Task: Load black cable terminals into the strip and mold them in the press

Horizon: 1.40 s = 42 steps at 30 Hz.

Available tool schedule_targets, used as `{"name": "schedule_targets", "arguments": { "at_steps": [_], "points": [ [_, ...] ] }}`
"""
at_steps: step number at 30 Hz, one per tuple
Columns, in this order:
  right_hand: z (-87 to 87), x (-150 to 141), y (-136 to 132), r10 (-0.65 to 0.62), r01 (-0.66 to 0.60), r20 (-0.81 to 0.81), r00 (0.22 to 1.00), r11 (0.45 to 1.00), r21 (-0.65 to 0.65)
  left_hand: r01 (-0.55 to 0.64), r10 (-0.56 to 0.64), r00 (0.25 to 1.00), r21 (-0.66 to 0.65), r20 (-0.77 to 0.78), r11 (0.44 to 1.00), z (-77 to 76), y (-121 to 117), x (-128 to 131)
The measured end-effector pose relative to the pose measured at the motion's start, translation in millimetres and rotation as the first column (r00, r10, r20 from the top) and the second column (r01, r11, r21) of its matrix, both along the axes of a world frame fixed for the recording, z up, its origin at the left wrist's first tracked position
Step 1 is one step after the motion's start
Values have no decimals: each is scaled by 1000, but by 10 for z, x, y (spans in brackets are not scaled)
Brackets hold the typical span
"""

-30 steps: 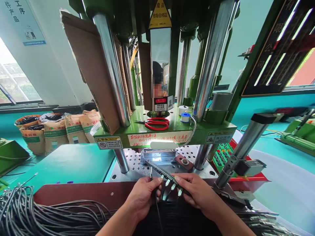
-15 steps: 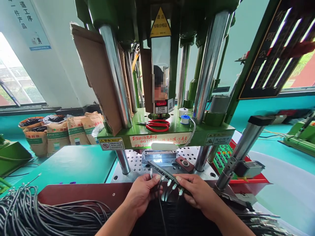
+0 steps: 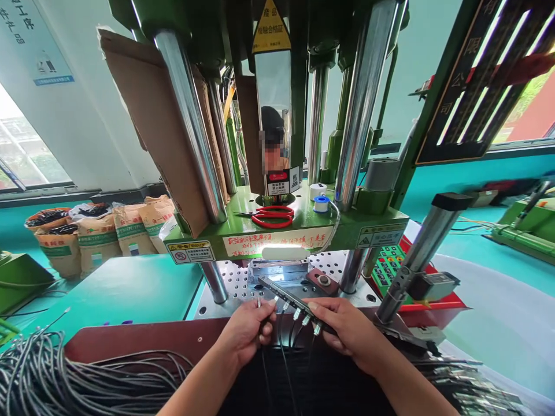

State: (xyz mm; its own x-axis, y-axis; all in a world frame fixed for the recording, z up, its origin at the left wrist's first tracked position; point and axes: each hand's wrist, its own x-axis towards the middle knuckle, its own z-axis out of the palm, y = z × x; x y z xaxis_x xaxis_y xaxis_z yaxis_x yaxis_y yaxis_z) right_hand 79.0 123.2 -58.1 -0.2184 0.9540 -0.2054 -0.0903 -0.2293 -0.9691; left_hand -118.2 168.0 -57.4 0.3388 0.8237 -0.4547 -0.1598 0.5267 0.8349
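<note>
Green press ahead; my left hand pinches a cable, apparently loose, now farther from the strip my right hand grips.

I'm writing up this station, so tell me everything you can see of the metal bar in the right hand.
The metal bar looks long, narrow and dark grey, with small spots along it. It slants, far end up and to the left, near end partly hidden in the right hand, whose thumb rests on top. Silvery connectors stick out along its lower edge, and thin black cables hang below them. Whether its far end touches anything is unclear.
</note>
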Motion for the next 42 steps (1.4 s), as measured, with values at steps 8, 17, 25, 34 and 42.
{"name": "schedule_targets", "arguments": {
  "at_steps": [8,17,25,34,42],
  "points": [
    [-12,-7,-9,16,-15,33,999,1000,-5,38,-38,999,12,1,999,-44,-30,-11],
    [7,-20,-37,39,-38,95,995,999,-15,43,-42,999,47,-25,998,-37,-51,2],
    [18,-67,-54,81,-85,111,991,996,35,31,-21,996,107,-90,994,-30,-24,0],
    [-84,6,14,-48,50,51,998,998,-27,-87,77,991,100,108,991,283,-222,-339],
    [1,-2,-11,6,-6,15,1000,1000,-28,-12,14,1000,-83,28,996,176,-4,-321]
  ]
}}
